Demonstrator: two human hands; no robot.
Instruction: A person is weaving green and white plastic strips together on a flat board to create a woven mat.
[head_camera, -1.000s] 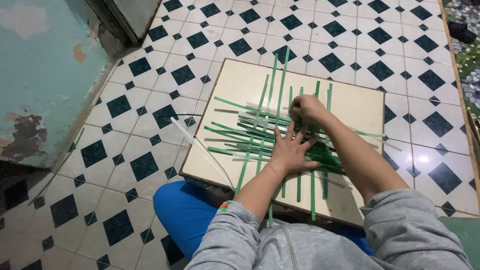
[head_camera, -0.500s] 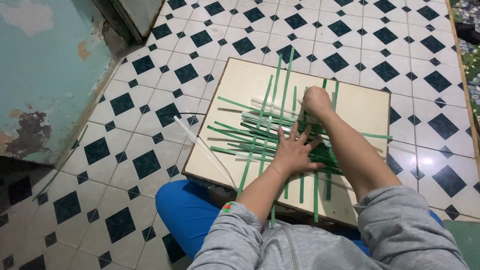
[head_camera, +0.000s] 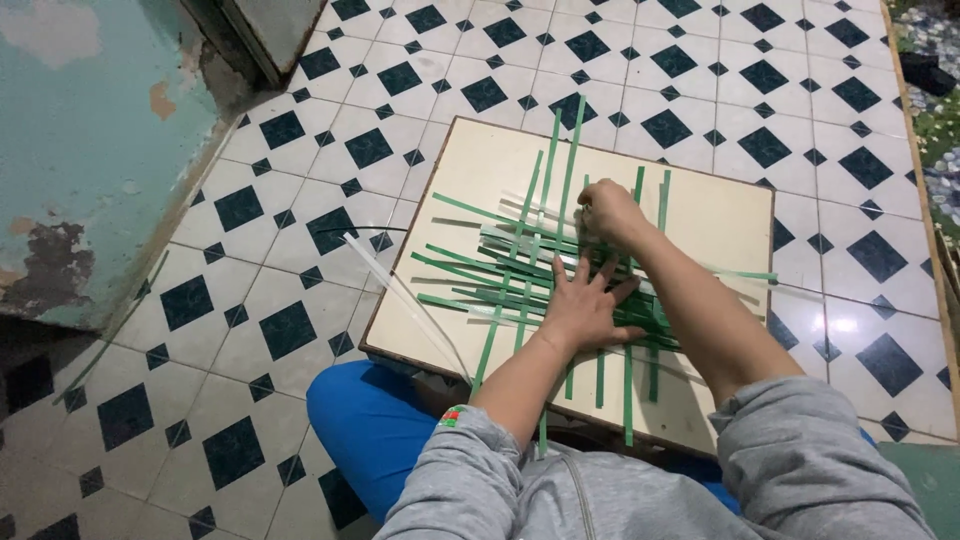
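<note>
- Left hand (head_camera: 585, 305): fingers spread wide, pressed flat on the crossed green strips (head_camera: 520, 260) lying on the cream board (head_camera: 720, 215)
- Right hand (head_camera: 608, 212): nearer the far ends, fingers closed, pinching a strip whose long axis runs away from the person

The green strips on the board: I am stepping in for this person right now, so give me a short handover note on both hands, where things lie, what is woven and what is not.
Left hand: flat, fingers spread, pressing down the crossed green strips.
Right hand: fingers closed at the far edge of the crossing, apparently pinching a strip; which one is hidden.
Things: cream board on the tiled floor; pale clear strips lie over its left edge.
Done: a patch of strips lies crossed under the hands.
Left: the long loose ends sticking out on all sides are unwoven.
</note>
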